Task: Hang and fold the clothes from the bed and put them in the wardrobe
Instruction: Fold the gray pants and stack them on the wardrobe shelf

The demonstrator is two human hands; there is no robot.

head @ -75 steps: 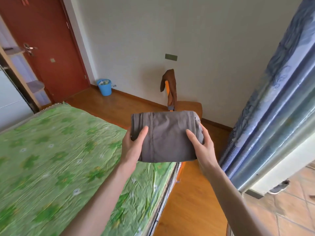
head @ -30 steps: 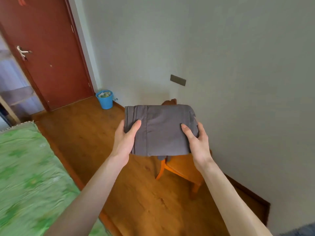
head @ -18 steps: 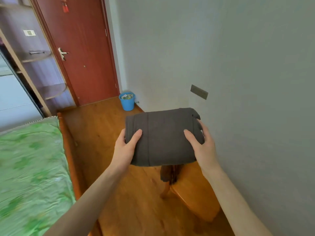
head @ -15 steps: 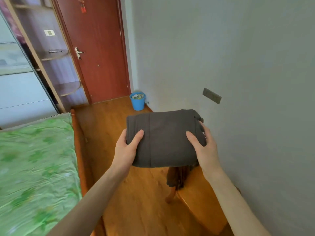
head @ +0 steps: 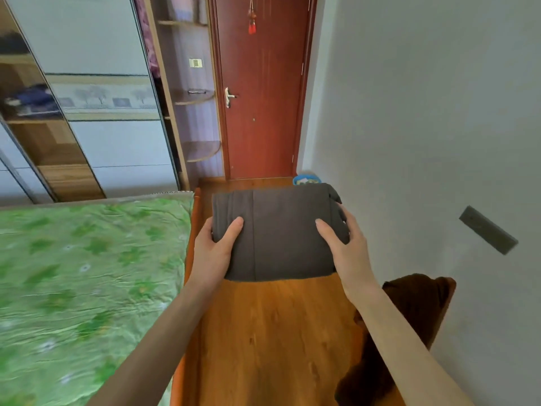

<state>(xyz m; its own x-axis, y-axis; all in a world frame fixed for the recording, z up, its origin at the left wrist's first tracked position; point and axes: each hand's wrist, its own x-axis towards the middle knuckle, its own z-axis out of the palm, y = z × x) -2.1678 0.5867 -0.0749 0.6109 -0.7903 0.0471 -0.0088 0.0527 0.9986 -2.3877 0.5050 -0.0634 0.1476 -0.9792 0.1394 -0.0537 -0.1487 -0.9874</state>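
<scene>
Hands: our left hand and right hand grip a folded grey garment by its sides.
Setting: above the wooden floor, beside the bed.

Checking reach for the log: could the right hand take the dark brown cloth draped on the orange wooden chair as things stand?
Probably not: the right hand and left hand both grip the folded grey garment; the brown cloth lies unobstructed beside the right forearm.

We see only our two bare forearms entering from the bottom edge, uncovered from elbow to wrist, with no sleeve reaching into view. Our left hand and right hand are ungloved, their short, unpainted thumbnails visible, the wrists and fingers carrying nothing.
</scene>
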